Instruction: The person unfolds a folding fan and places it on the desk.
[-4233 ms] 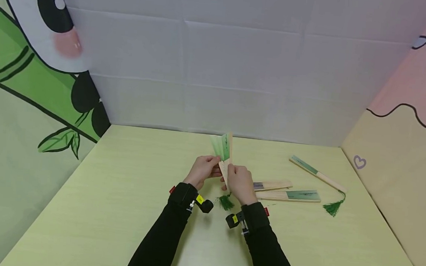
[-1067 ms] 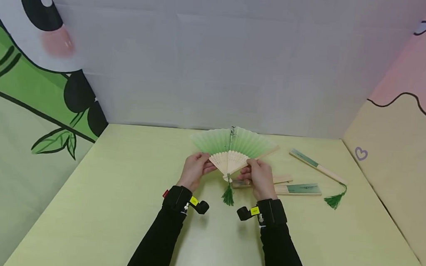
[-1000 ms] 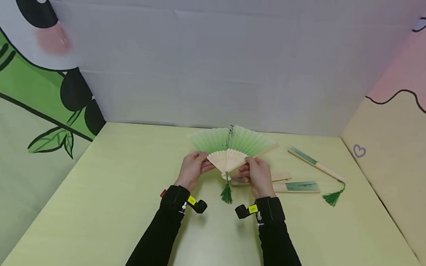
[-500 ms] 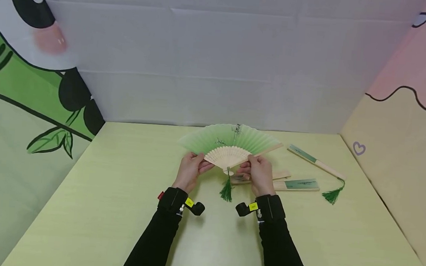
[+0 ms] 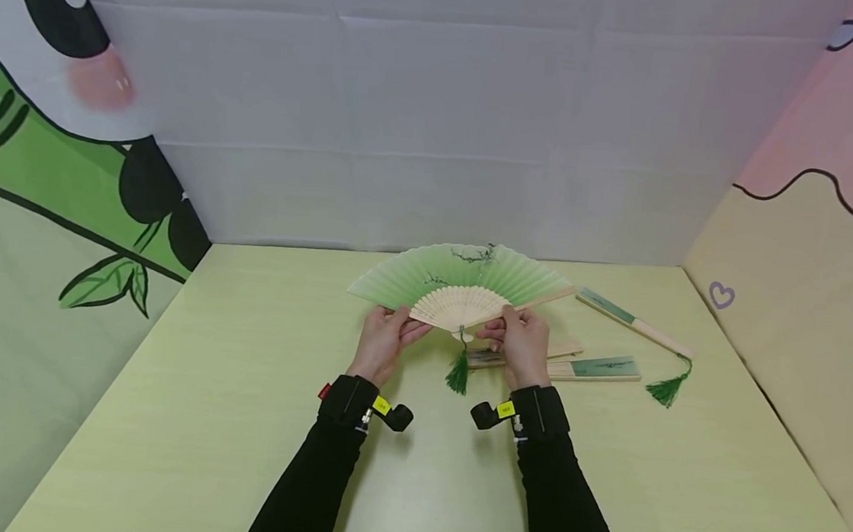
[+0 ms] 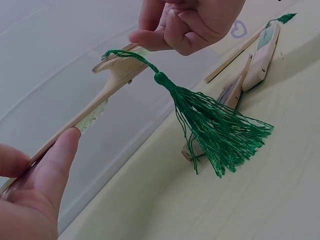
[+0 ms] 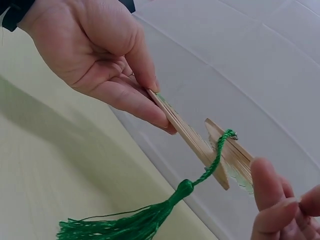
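Note:
A green folding fan (image 5: pixel 456 272) with pale wooden ribs is spread wide above the table, dark branch motifs on its leaf. My left hand (image 5: pixel 379 342) pinches its left guard rib between thumb and fingers. At the opposite rib, my right hand (image 5: pixel 527 349) pinches with thumb and forefinger, the other fingers curled in. From the pivot hangs a green tassel (image 6: pixel 215 130). In the right wrist view the fan shows edge-on, its wooden ribs (image 7: pixel 190 137) running between the left hand (image 7: pixel 95 55) and the right fingers (image 7: pixel 270 185).
Beside and beyond the right hand lie folded fans on the pale table (image 5: pixel 234 418): one (image 5: pixel 602 369) with a green band, another (image 5: pixel 487 358) partly hidden by that hand. Farther right lies a third folded fan (image 5: pixel 636 323) with a green tassel (image 5: pixel 666 391). A pale cloth wall (image 5: pixel 437 133) stands behind.
Four seconds ago the fan was only partly spread, upright between the hands. The hands moved apart and it opened into a wide arc. Over the last second it spread further, its leaf reaching farther left.

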The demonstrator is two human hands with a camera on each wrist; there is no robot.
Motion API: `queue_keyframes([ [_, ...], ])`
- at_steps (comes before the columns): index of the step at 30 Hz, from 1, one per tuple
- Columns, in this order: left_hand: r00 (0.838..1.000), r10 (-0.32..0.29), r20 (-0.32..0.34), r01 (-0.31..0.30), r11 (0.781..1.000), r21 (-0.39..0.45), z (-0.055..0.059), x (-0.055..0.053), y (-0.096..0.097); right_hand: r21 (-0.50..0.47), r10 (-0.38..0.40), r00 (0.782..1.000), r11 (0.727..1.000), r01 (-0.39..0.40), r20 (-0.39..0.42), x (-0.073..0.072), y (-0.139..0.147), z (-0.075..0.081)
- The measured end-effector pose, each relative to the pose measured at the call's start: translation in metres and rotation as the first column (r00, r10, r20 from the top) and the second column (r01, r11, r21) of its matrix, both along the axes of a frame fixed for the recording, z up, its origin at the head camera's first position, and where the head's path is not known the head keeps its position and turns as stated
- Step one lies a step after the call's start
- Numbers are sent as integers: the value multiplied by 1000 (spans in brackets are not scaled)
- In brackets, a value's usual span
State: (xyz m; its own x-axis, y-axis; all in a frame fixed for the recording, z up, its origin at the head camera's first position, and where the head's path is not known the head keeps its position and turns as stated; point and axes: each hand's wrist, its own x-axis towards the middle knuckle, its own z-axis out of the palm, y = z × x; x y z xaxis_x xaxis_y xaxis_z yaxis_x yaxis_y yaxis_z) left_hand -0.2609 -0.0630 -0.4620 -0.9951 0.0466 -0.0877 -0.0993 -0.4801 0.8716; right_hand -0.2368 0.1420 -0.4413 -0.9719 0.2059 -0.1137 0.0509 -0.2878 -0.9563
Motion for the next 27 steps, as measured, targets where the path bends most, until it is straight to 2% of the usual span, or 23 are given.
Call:
queue_keyframes([
  [4, 1000, 16, -4, -16, 1000, 15, 2, 1, 1, -23, -33, 999, 999, 33, -14, 1, -3, 0],
  [9, 999, 49, -21, -48, 997, 57, 5, 4, 5, -79, -110, 994, 991, 108, -22, 0, -9, 0],
  [15, 993, 115, -21, -112, 987, 114, 6, 6, 10, -125, -198, 979, 974, 190, -51, 0, -19, -1],
  [23, 984, 178, -6, -176, 975, 133, 8, 8, 13, -156, -217, 974, 966, 205, -68, -3, -25, 3],
  [27, 978, 208, -5, -205, 967, 155, 10, 9, 8, -152, -186, 981, 972, 177, -48, -9, -30, 6],
])
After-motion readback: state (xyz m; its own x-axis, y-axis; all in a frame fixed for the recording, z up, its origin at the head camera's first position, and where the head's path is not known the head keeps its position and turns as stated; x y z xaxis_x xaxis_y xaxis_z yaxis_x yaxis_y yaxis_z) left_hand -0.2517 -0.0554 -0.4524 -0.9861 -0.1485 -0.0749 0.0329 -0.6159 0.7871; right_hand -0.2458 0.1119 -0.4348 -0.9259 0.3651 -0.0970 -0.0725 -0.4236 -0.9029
